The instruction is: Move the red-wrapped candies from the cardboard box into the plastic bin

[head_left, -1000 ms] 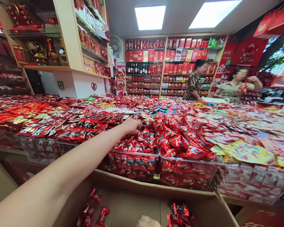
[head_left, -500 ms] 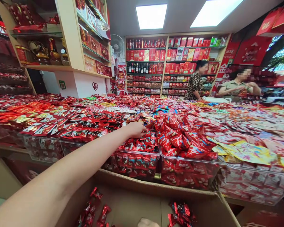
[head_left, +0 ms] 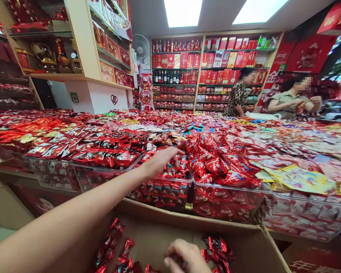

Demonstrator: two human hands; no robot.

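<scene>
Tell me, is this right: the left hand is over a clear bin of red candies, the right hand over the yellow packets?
Not quite: the head view shows the right hand in the cardboard box. The left hand is over the clear bin of red candies.

The counter (head_left: 17, 173) carries a near row of clear plastic bins (head_left: 230, 187), heaped with wrapped sweets (head_left: 183, 162), mostly red, paler at right.
</scene>
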